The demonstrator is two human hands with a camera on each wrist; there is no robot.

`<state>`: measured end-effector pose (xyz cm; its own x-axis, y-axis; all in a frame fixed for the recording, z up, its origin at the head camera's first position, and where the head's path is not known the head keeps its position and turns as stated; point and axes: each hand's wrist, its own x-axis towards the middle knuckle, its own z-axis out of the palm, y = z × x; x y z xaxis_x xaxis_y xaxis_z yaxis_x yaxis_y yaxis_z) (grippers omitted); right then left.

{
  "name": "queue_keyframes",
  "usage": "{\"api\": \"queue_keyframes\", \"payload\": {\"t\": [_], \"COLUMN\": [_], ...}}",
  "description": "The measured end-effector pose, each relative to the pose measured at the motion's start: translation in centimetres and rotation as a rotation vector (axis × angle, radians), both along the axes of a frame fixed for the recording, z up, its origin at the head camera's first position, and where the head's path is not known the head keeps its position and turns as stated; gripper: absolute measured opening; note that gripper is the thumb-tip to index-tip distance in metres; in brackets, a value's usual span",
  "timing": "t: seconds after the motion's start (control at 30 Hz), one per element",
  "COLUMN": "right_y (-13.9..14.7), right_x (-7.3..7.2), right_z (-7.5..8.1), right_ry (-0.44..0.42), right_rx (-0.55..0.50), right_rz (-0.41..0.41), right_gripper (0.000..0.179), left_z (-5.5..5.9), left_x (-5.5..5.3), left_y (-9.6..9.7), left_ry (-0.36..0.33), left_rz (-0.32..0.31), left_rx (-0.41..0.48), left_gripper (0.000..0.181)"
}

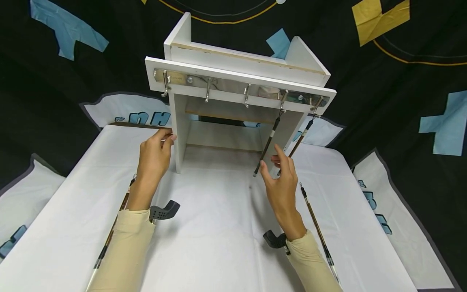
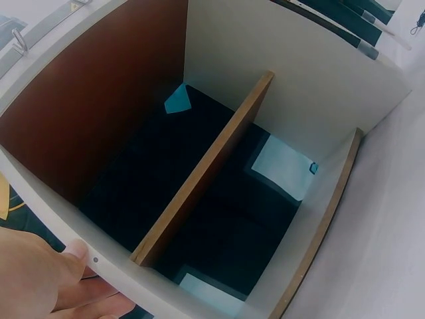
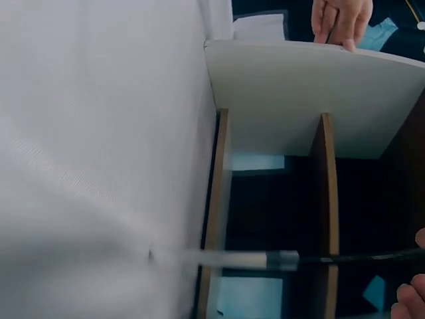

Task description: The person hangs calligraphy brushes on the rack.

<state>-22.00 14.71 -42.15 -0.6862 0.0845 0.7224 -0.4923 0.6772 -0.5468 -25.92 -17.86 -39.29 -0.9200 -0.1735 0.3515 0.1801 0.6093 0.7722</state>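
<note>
A white shelf (image 1: 179,134) with a metal hook rail stands on the table. Near its left side panel is my left hand (image 1: 155,152), fingers bent. In the left wrist view the thumb (image 2: 77,250) lies on the panel's front edge and the other fingers are by its outer face. Two slim dark brushes hang from the right-hand hooks: one (image 1: 267,148) in front, another (image 1: 300,139) farther right. My right hand (image 1: 282,184) is beside their lower ends, fingers apart and loosely bent. Between its fingers in the right wrist view passes a brush (image 3: 345,258), not gripped.
A brush (image 1: 315,221) lies on the white-covered table (image 1: 215,251) right of my right forearm. Another brush (image 1: 113,227) lies along the left, partly under my left forearm. Three hooks (image 1: 208,90) on the left of the rail carry nothing. A dark cloth (image 1: 120,24) hangs behind.
</note>
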Motion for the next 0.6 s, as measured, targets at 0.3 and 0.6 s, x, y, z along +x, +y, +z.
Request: {"api": "queue_keyframes", "payload": {"t": [0.3, 0.6], "right_y": [4.6, 10.8], "right_x": [4.2, 7.3], "right_z": [0.4, -0.7], "right_ry": [0.077, -0.115], "right_rx": [-0.021, 0.051], "right_rz": [-0.1, -0.203], "right_gripper": [0.045, 0.049], "left_z": [0.1, 0.0], "left_x": [0.0, -0.1], "left_y": [-0.1, -0.1], "left_ry": [-0.006, 0.005], "left_rz": [0.001, -0.003], "left_rx": [0.002, 0.003], "left_gripper": [0.033, 0.033]}}
